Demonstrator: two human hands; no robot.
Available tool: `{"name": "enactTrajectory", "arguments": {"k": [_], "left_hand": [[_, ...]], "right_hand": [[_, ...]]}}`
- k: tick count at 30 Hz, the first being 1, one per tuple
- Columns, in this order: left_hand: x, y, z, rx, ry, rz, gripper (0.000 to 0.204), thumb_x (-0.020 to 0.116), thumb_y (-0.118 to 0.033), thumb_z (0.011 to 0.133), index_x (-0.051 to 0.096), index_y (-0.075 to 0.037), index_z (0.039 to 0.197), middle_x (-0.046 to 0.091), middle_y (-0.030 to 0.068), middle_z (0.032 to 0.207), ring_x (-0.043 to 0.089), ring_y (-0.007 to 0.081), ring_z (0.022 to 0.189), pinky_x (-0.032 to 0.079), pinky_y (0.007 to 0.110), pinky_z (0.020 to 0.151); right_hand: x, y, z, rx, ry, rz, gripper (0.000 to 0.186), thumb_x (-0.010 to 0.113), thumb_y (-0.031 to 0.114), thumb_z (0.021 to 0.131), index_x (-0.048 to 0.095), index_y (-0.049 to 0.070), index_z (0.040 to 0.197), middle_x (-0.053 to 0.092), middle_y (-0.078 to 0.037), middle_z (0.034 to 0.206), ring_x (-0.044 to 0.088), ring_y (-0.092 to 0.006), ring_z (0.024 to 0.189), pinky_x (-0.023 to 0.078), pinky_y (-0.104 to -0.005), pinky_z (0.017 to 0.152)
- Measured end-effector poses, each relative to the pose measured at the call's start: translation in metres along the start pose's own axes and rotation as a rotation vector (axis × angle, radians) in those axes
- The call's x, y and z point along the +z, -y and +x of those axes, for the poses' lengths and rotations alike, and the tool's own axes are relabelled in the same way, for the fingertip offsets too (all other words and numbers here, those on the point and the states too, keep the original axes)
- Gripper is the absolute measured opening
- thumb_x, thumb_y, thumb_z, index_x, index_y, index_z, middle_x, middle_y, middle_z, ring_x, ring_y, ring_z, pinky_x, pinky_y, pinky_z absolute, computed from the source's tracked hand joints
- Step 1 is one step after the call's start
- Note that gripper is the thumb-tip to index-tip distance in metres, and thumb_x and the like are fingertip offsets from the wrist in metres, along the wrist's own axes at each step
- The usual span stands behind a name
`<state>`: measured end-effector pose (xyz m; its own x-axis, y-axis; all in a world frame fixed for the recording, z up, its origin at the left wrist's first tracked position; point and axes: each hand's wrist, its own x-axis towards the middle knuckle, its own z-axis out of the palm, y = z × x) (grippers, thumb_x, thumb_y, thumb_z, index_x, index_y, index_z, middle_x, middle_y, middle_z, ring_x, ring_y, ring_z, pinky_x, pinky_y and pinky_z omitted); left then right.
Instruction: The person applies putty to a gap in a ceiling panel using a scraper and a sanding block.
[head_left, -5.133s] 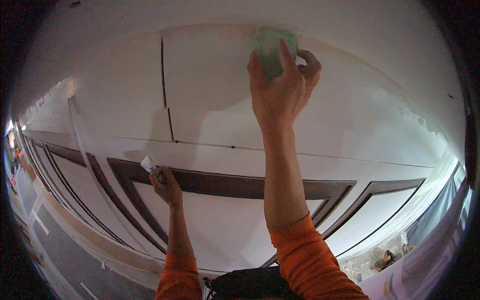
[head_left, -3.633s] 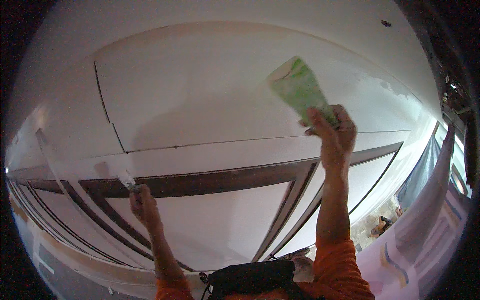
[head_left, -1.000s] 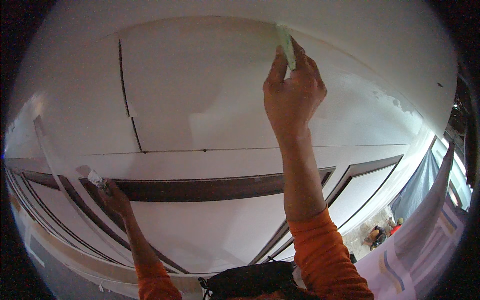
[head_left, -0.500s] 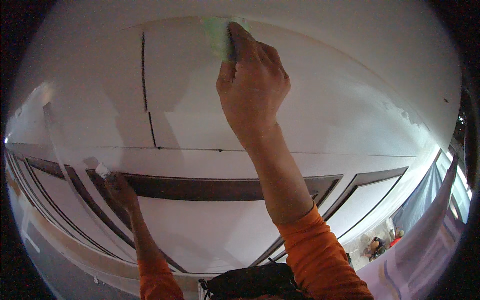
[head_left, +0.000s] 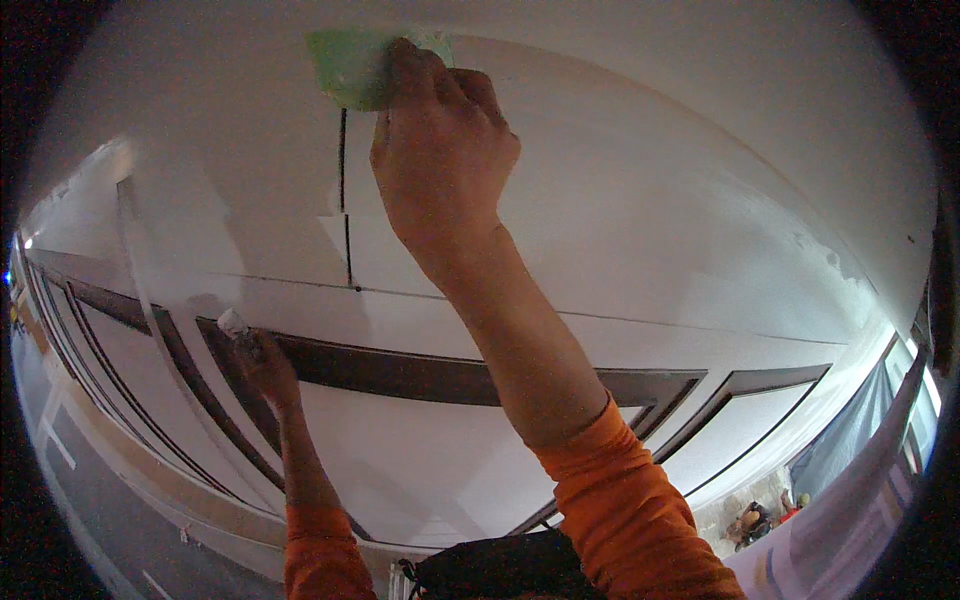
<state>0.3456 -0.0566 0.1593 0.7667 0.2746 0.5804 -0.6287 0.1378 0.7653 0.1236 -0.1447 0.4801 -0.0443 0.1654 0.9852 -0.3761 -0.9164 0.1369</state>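
Observation:
My right hand (head_left: 445,160) is raised high, its fingers closed round a translucent green plastic spreader (head_left: 345,72). The spreader's flat blade lies against the top of the white wall (head_left: 620,220), close to the curved line where the wall meets the surface above. A dark vertical gap (head_left: 344,160) runs down the wall just under the blade. Lower on the left, my left hand (head_left: 268,372) is closed round something with a whitish, paste-smeared end (head_left: 233,322). Its lower part is hidden by the fingers, so its kind cannot be told.
Dark recessed strips (head_left: 400,377) frame pale panels below. Purplish sheeting (head_left: 850,500) and a bluish sheet (head_left: 850,420) hang at the right. Far below there, a person (head_left: 748,525) is partly visible. Grey floor (head_left: 90,510) shows at lower left, and a black bag-like item (head_left: 510,565) at the bottom.
My right hand has moved left along the top of the wall with the spreader, more of whose blade now shows. The view has shifted and tilted slightly; my left hand keeps its grip.

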Motion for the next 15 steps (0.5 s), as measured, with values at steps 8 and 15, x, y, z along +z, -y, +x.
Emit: {"name": "enactTrajectory", "arguments": {"k": [8, 15], "left_hand": [[-0.001, -0.001, -0.001, -0.130, 0.016, -0.006, 0.042, 0.060, -0.026, 0.099, 0.053, 0.006, 0.126, 0.063, 0.0173, 0.120, 0.061, 0.0279, 0.108, 0.049, 0.040, 0.094], [-0.002, 0.024, 0.004, -0.020, 0.003, 0.041, 0.043, 0.062, -0.028, 0.098, 0.055, 0.007, 0.122, 0.065, 0.0201, 0.116, 0.064, 0.0290, 0.103, 0.051, 0.041, 0.087]], "right_hand": [[0.022, 0.026, 0.004, -0.041, 0.040, 0.123, 0.033, 0.068, 0.007, 0.078, 0.061, 0.010, 0.110, 0.069, -0.006, 0.094, 0.067, -0.0299, 0.089, 0.059, -0.0421, 0.067], [-0.022, 0.006, -0.021, -0.017, -0.032, 0.363, 0.034, 0.069, 0.007, 0.084, 0.066, 0.007, 0.117, 0.072, -0.015, 0.097, 0.070, -0.0287, 0.091, 0.058, -0.0367, 0.070]]}}
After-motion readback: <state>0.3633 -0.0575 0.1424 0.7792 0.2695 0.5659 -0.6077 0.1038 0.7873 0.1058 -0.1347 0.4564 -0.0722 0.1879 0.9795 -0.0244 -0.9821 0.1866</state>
